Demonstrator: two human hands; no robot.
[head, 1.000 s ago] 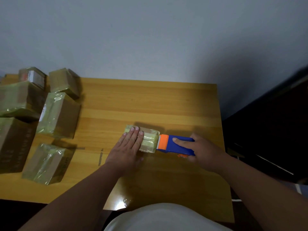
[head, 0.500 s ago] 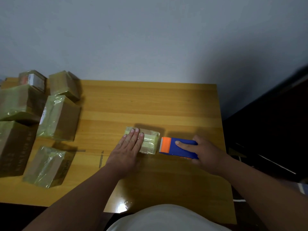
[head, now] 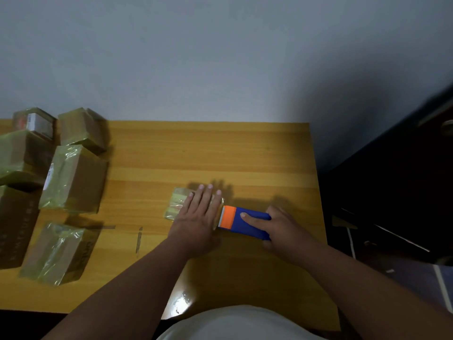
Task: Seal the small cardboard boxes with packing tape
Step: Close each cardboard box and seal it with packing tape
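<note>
Two hands at work mid-table (head: pixel 245 148). Left hand (head: pixel 198 217) lies flat, fingers spread, pressing the small box (head: pixel 179 204). Right hand (head: pixel 282 229) grips the blue-orange dispenser (head: pixel 245 222), toothed edge against the box's right end. Advice: keep the box pinned, tilt the blade down, tear cleanly, then smooth the tail. Six taped boxes (head: pixel 73 180) wait far left.

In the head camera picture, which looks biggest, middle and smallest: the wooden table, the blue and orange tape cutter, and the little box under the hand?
1. Wooden table, by far.
2 and 3. Tape cutter and little box: unsure, the left hand hides much of the box.
</note>
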